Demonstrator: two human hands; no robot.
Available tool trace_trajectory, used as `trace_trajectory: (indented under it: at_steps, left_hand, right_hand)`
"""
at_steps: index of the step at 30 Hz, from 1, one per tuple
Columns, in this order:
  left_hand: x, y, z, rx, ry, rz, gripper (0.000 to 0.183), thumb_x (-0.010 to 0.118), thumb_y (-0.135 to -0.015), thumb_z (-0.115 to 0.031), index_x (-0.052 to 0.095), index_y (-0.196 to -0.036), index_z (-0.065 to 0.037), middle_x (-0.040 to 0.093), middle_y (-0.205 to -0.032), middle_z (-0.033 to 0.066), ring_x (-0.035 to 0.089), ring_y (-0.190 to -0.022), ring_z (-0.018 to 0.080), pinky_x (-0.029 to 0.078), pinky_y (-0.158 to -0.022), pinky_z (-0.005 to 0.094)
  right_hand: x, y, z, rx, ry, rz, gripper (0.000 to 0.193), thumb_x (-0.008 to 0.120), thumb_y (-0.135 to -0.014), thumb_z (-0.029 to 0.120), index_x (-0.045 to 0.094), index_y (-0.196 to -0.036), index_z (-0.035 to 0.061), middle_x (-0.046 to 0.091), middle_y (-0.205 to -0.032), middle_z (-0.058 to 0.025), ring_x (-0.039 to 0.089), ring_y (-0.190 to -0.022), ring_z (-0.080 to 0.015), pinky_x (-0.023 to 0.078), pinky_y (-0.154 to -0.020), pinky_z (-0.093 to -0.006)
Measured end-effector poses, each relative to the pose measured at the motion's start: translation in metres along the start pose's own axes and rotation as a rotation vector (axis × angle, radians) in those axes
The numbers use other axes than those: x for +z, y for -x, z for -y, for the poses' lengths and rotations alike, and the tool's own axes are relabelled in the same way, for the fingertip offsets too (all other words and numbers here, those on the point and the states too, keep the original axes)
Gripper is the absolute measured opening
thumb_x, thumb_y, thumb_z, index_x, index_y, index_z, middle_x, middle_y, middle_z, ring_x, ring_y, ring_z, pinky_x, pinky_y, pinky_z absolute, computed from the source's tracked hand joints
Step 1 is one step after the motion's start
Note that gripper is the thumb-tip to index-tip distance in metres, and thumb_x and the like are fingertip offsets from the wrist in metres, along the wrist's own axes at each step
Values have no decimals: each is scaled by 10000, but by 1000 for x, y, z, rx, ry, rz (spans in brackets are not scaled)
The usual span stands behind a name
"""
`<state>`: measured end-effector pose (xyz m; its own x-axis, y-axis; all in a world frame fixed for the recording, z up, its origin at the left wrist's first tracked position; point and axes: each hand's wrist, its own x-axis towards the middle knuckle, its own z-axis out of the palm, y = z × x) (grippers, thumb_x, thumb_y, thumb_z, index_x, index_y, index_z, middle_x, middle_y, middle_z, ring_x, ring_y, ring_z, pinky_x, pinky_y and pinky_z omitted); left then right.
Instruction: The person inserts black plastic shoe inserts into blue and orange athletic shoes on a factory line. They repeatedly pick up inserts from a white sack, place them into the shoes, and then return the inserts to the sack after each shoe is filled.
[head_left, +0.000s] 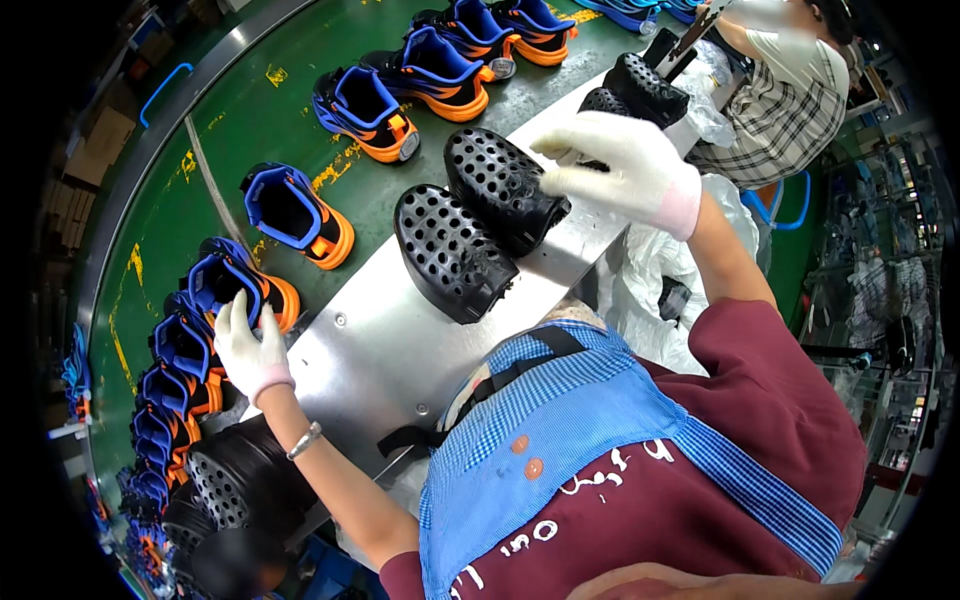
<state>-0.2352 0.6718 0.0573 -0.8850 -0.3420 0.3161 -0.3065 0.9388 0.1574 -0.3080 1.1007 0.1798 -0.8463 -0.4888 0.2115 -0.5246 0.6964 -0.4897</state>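
Note:
My left hand [250, 348], in a white glove, reaches to a blue, black and orange sneaker [222, 278] in the row at left. Its fingers are spread over the shoe's opening; whether they touch it I cannot tell. At upper right my right hand [625, 172], also gloved, is open with thumb and fingers apart, beside a black shoe-shaped form full of round holes [495, 180]. A matching black form [447, 245] lies beside that one on the metal ledge [365, 355]. Another sneaker [293, 215] stands apart on the green surface, between the left row and the far group.
Several matching sneakers [430, 75] stand on the green belt [215, 115] at the far side. More black forms [648, 92] lie up the ledge, and others [215, 490] at lower left. Clear plastic bags [650, 300] hang near my right arm. A seated co-worker [785, 100] is at upper right.

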Motion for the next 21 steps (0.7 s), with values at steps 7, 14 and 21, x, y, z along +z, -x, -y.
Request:
trace_trajectory:
  at_steps: [7,14,21]
  left_hand:
    - [-8,11,-57,235,279,-81,285,690,-844,-159,692,-1103,-41,626,-1152,148,593,-1075,313,464,-952,381]
    - [1,24,-79,288,432,-2,230,695,-834,-87,690,-1049,-4,634,-1083,170,604,-1031,327,470,-931,381]
    - [-33,17,-115,67,1140,261,360,587,-960,-153,585,-1265,38,614,-1170,134,620,-1043,194,494,-891,300]
  right_hand:
    - [31,13,-16,11,166,97,518,764,-710,351,609,-1113,65,626,-1021,-130,623,-942,-308,515,-809,-374]
    - [24,14,-28,-40,131,122,508,775,-706,366,587,-1057,50,603,-981,-121,615,-921,-308,509,-801,-379]
    - [-17,4,8,-221,-26,-67,526,773,-694,374,604,-1047,24,599,-971,-151,610,-911,-330,509,-775,-396]
